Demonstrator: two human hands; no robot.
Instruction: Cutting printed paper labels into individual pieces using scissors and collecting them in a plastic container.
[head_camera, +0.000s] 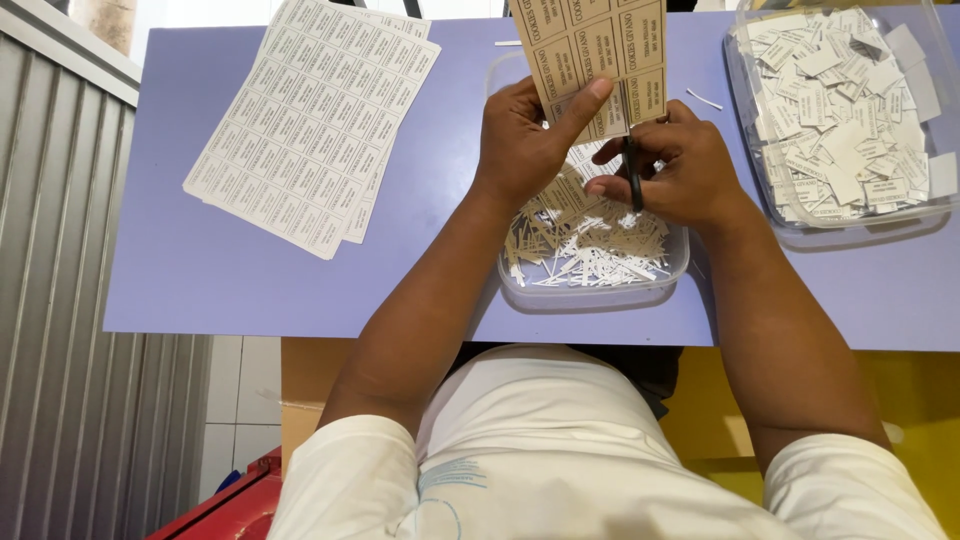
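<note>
My left hand (522, 135) grips the lower edge of a beige printed label sheet (590, 45), thumb on top, holding it up over a clear plastic tray (600, 290). My right hand (675, 170) is closed around black scissors (633, 175), whose blades reach up into the sheet's bottom edge. The tray under both hands holds many thin white and beige paper trimmings (590, 245).
A stack of printed label sheets (315, 115) lies on the left of the lilac table (200, 270). A clear container (850, 110) full of cut labels stands at the right. A stray paper strip (703, 98) lies between the trays. A corrugated metal wall runs along the left.
</note>
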